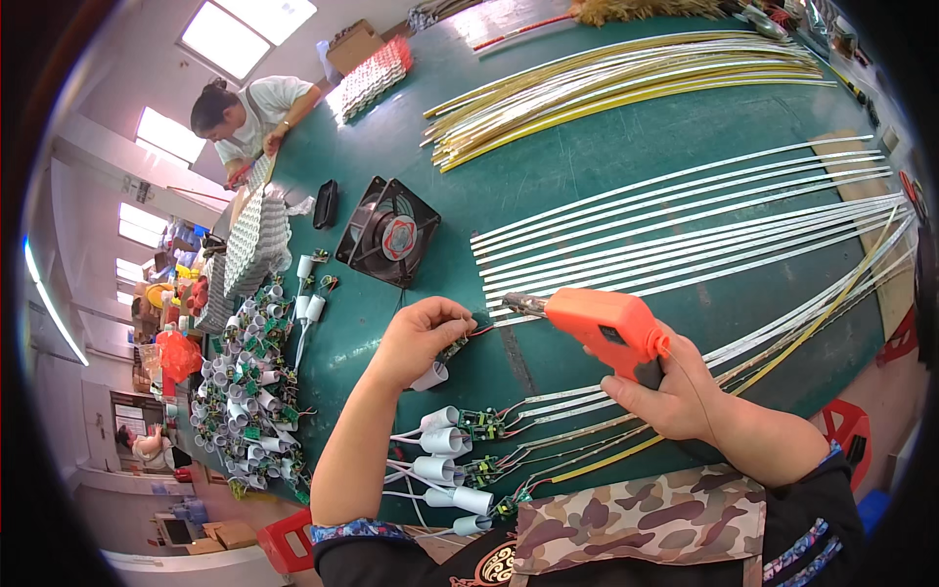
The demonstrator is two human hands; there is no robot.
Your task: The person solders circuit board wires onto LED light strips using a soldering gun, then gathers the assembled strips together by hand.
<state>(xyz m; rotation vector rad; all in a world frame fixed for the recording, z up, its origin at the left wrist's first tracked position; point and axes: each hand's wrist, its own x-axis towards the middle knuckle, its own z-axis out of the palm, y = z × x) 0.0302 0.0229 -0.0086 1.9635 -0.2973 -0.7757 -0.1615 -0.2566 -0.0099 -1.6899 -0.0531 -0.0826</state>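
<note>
Right grip (675, 386): glue gun (606, 328) nozzle leftward

Place: you are in a small electronics assembly workshop, at a shared production line.
Worktop: your long green worktop (606, 147) carries bundles of light strips (685, 210), white and yellow, laid out in rows.
Parts: small green circuit boards (477, 424) with white tube housings (445, 440) lie wired to the strips, and a big heap of the same parts (245, 391) sits to your left.
Tools: an orange glue gun (606, 333) and a black cooling fan (388, 232).
People: a co-worker (245, 112) sits at the far end beside stacked trays (372, 78).
</note>
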